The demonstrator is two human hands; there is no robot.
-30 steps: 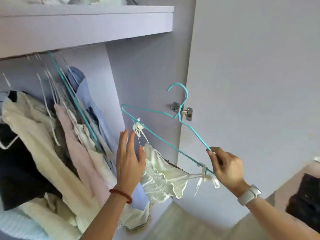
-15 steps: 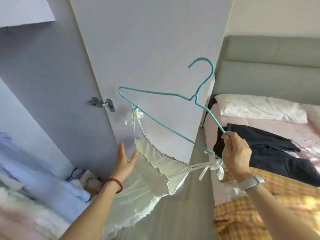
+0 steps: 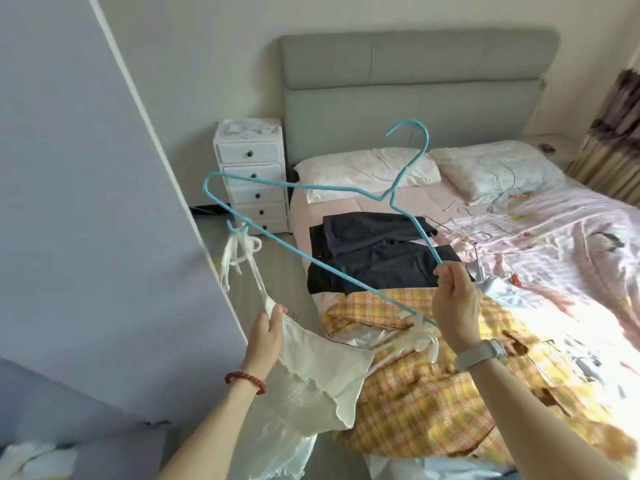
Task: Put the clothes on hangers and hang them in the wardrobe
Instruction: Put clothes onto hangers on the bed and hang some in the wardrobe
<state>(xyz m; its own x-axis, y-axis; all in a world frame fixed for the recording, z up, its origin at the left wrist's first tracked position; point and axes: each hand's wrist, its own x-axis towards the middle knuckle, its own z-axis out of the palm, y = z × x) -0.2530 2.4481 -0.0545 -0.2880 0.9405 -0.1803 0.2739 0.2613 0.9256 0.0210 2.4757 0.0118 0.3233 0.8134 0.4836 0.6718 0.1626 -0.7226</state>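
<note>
A teal wire hanger is held up in front of the bed, tilted, hook pointing up. My right hand grips its right end. A white strappy top hangs from it by two tied straps, one knotted near the hanger's left end, the other by my right hand. My left hand pinches the top's upper edge at the left strap. Dark folded clothes and a yellow plaid garment lie on the bed.
The open wardrobe door fills the left side. A white drawer unit stands between door and bed. The bed has two pillows, a pink patterned sheet and a loose hanger. A curtain hangs at the far right.
The view has swung from the wardrobe's hanging clothes to the bed. My left hand left the hanging garments and now pinches the white top. My right hand still holds the hanger.
</note>
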